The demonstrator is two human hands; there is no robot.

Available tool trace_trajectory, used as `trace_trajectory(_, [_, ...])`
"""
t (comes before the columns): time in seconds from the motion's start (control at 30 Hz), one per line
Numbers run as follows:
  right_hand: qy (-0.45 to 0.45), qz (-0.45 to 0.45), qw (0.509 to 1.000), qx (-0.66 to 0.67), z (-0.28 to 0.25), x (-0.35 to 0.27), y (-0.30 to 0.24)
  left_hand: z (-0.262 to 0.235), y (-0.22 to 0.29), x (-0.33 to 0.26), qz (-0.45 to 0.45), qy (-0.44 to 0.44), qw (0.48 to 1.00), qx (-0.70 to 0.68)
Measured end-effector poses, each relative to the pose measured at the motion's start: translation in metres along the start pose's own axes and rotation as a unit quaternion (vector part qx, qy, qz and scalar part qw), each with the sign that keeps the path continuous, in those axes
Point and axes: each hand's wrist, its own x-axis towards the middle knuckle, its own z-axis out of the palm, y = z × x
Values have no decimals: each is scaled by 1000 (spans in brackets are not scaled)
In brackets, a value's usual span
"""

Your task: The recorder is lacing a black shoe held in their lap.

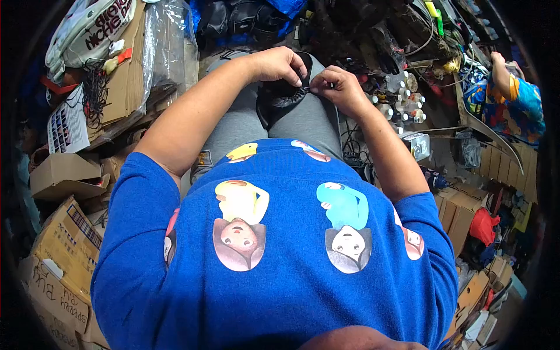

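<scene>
On my lap, between my grey-trousered thighs, lies a black leather-like piece (286,100) with a puckered, gathered edge; its exact kind is hard to tell. My left hand (279,65) is closed over its far left part, thumb and fingertips pressed on the black material. Close by on the right, my right hand (343,90) is held in a pinch at the gathered edge. Something tiny and light shows at those right fingertips, too small to name. The undersides of both hands' fingers are partly hidden.
Several clear bottles with white caps (402,96) stand right of my right forearm. Cardboard boxes (64,175) and plastic-wrapped sheets (166,52) crowd the left. Black bags (239,20) lie ahead. A person in a colourful shirt (516,111) is at the far right, near a curved strip (496,137).
</scene>
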Motion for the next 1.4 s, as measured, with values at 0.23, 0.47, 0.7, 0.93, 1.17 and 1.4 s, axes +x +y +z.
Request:
trace_trajectory(0.23, [12,-59,993,-97,-8,3,-6,1,-4,-3,1,-11,998,-55])
trace_trajectory(0.47, [-9,-18,1000,-24,-1,4,-6,1,-7,-5,0,9,999,-53])
trace_trajectory(0.7, [43,1,997,-60,16,-15,-19,-4,-8,-12,-32,-27,998,-54])
trace_trajectory(0.93, [85,-20,989,-117,26,-24,-37,-4,-11,-15,-33,-54,996,-57])
trace_trajectory(1.17, [14,-26,971,-237,15,-15,-51,-5,-7,-12,-39,-74,996,-27])
trace_trajectory(1.4, [-80,-118,897,-418,8,17,-74,-14,11,-10,34,-77,989,121])
